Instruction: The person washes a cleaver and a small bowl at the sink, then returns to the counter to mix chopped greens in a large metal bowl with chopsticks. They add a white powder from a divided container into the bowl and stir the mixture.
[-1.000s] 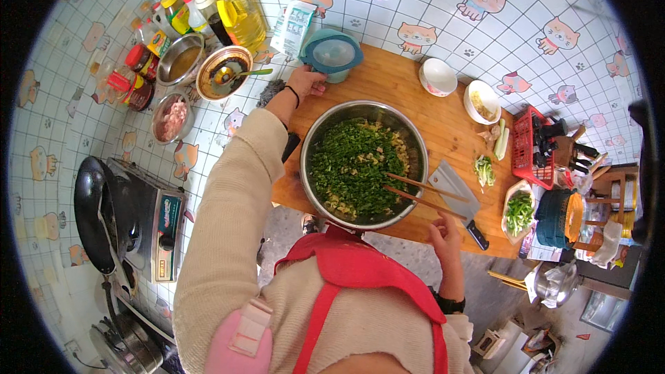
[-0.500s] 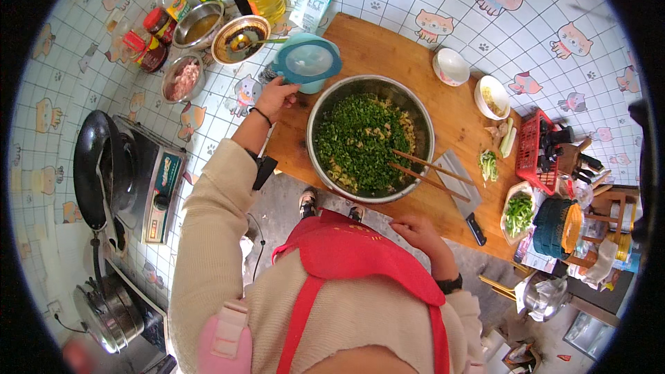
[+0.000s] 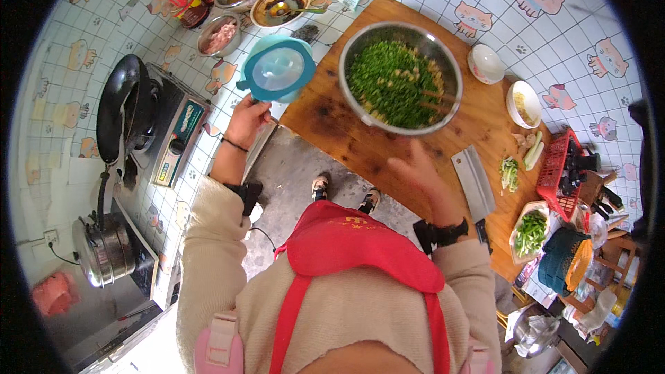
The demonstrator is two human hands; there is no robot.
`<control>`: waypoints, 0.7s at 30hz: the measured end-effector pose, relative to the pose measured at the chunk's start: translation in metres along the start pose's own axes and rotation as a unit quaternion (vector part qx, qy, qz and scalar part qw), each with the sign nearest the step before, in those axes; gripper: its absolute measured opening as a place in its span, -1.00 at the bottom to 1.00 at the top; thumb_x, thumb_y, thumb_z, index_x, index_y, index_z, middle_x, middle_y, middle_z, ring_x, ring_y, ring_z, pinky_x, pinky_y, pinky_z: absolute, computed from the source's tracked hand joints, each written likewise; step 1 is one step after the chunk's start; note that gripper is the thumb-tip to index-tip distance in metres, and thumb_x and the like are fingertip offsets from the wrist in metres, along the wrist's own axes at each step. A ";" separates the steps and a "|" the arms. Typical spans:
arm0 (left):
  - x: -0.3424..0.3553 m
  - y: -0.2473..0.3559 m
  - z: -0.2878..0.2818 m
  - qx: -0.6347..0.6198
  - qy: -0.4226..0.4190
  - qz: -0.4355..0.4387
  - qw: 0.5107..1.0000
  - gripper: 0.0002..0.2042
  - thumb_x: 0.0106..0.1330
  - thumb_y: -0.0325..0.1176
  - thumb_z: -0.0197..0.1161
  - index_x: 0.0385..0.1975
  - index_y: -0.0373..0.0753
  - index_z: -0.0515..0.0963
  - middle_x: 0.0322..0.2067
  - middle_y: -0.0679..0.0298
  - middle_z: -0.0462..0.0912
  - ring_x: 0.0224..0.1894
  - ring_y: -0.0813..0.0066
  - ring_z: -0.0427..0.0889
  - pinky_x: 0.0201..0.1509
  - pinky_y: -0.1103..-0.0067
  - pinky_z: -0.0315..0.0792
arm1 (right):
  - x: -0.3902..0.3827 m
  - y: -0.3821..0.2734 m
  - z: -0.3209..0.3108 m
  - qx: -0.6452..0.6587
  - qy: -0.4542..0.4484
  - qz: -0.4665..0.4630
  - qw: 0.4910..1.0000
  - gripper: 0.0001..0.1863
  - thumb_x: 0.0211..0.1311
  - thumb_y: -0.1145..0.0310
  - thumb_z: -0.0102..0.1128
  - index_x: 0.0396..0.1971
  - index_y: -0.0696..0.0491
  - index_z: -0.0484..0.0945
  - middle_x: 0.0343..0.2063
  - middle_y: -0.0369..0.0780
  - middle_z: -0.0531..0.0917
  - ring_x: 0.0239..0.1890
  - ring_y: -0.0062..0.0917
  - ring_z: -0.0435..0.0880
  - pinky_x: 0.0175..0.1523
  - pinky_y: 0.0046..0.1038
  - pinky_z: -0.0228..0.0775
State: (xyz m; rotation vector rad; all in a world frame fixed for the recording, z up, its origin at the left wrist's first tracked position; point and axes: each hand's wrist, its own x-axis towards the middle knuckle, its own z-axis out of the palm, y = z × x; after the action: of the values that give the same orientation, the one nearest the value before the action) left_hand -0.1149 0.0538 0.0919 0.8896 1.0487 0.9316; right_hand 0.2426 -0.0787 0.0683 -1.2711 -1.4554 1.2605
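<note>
My left hand (image 3: 246, 123) grips a light blue container (image 3: 251, 52) with a dark teal-rimmed, see-through lid (image 3: 278, 69), near the left edge of the table. What the container holds cannot be made out. My right hand (image 3: 421, 174), blurred, is over the table's front part with its thumb and fingers apart and nothing in it. Just beyond it stands a large steel bowl (image 3: 355, 105) of chopped greens (image 3: 391, 76) with yellowish bits among them. Wooden chopsticks (image 3: 438, 100) stick into the greens on the right side. A cleaver (image 3: 474, 183) lies right of my right hand.
Two white bowls (image 3: 486, 64), chopped scallion (image 3: 509, 174), a tray of cut greens (image 3: 531, 227) and a red basket (image 3: 560, 170) stand right. Back left are a bowl of meat (image 3: 220, 36), a sauce bowl (image 3: 278, 7) and jars (image 3: 185, 8). A wok (image 3: 123, 107) sits by the cooker (image 3: 181, 140).
The view has shifted. My left hand has drawn the lidded container away from the steel bowl, leftward and closer to me. My right hand has moved forward over the table, toward the bowl.
</note>
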 end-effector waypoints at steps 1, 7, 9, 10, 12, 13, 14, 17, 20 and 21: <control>-0.010 -0.002 -0.001 0.011 0.006 0.001 1.000 -0.87 0.15 -0.43 0.13 -0.31 -0.23 0.41 -0.50 0.38 0.45 -0.54 0.62 0.39 -0.47 0.71 0.26 | 0.010 0.002 -0.003 -0.033 0.047 0.025 0.998 -0.43 0.02 0.31 0.15 0.04 0.20 0.23 -0.03 -0.03 0.41 0.04 -0.29 0.38 0.10 -0.35 0.20; -0.044 -0.038 0.002 0.079 -0.015 -0.036 0.996 -0.78 0.08 -0.42 0.18 -0.25 -0.25 0.46 -0.53 0.34 0.47 -0.53 0.61 0.40 -0.43 0.67 0.29 | 0.028 -0.013 0.015 0.084 0.059 0.181 0.978 -0.76 0.21 0.26 -0.02 -0.50 0.12 0.48 -0.58 -0.29 0.57 -0.58 -0.63 0.55 -0.51 -0.64 0.33; -0.048 -0.053 0.008 0.062 -0.037 -0.035 0.997 -0.78 0.07 -0.42 0.18 -0.26 -0.26 0.46 -0.54 0.34 0.47 -0.53 0.61 0.41 -0.44 0.67 0.30 | 0.035 -0.023 0.037 0.077 0.036 0.226 0.970 -0.72 0.22 0.21 -0.01 -0.50 0.12 0.48 -0.58 -0.27 0.57 -0.62 -0.61 0.55 -0.54 -0.64 0.32; -0.047 -0.058 0.011 0.057 -0.050 -0.036 0.996 -0.78 0.07 -0.43 0.18 -0.26 -0.26 0.46 -0.54 0.34 0.48 -0.53 0.60 0.41 -0.44 0.66 0.30 | 0.040 -0.028 0.045 0.081 0.023 0.241 0.967 -0.70 0.22 0.18 -0.01 -0.49 0.11 0.48 -0.58 -0.26 0.57 -0.64 -0.59 0.55 -0.55 -0.63 0.31; -0.046 -0.067 0.018 0.073 -0.065 -0.050 0.994 -0.78 0.06 -0.42 0.18 -0.26 -0.26 0.47 -0.51 0.33 0.50 -0.50 0.61 0.43 -0.43 0.66 0.33 | 0.049 -0.038 0.058 0.051 0.014 0.275 0.960 -0.68 0.21 0.14 0.00 -0.49 0.12 0.48 -0.61 -0.25 0.57 -0.66 -0.59 0.55 -0.59 -0.63 0.28; -0.045 -0.069 0.022 0.078 -0.071 -0.055 0.993 -0.77 0.06 -0.41 0.19 -0.26 -0.27 0.47 -0.50 0.33 0.51 -0.50 0.62 0.44 -0.42 0.67 0.33 | 0.051 -0.042 0.062 0.040 0.009 0.279 0.959 -0.66 0.21 0.12 0.00 -0.49 0.12 0.48 -0.62 -0.25 0.57 -0.67 -0.58 0.55 -0.62 -0.63 0.27; -0.045 -0.071 0.026 0.093 -0.069 -0.070 0.991 -0.77 0.06 -0.40 0.20 -0.26 -0.27 0.47 -0.49 0.33 0.52 -0.49 0.62 0.44 -0.41 0.67 0.34 | 0.052 -0.045 0.066 0.057 0.006 0.304 0.951 -0.67 0.20 0.12 0.01 -0.50 0.11 0.48 -0.63 -0.25 0.57 -0.68 -0.58 0.54 -0.62 -0.63 0.27; -0.044 -0.071 0.034 0.074 -0.091 -0.065 0.991 -0.78 0.08 -0.39 0.17 -0.27 -0.27 0.46 -0.49 0.32 0.50 -0.50 0.61 0.43 -0.43 0.66 0.33 | 0.051 -0.050 0.073 0.142 0.010 0.328 0.934 -0.71 0.17 0.17 0.06 -0.51 0.11 0.48 -0.65 -0.24 0.56 -0.68 -0.58 0.53 -0.62 -0.63 0.27; -0.043 -0.069 0.037 0.086 -0.100 -0.067 0.989 -0.80 0.09 -0.37 0.16 -0.29 -0.28 0.46 -0.50 0.32 0.48 -0.52 0.60 0.43 -0.44 0.66 0.32 | 0.045 -0.049 0.073 0.260 0.059 0.309 0.913 -0.80 0.13 0.29 0.11 -0.51 0.12 0.47 -0.65 -0.23 0.56 -0.66 -0.59 0.51 -0.59 -0.61 0.31; -0.042 -0.069 0.036 0.095 -0.104 -0.068 0.988 -0.80 0.10 -0.36 0.16 -0.30 -0.28 0.46 -0.51 0.33 0.48 -0.52 0.60 0.43 -0.44 0.66 0.32 | 0.043 -0.048 0.072 0.283 0.083 0.290 0.911 -0.81 0.12 0.31 0.12 -0.51 0.13 0.47 -0.65 -0.23 0.55 -0.65 -0.59 0.51 -0.59 -0.61 0.32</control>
State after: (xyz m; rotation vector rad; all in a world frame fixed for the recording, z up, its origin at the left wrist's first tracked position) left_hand -0.0765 -0.0142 0.0505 1.0358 1.0148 0.6177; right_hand 0.1574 -0.0483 0.1013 -1.3891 -0.5138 1.7432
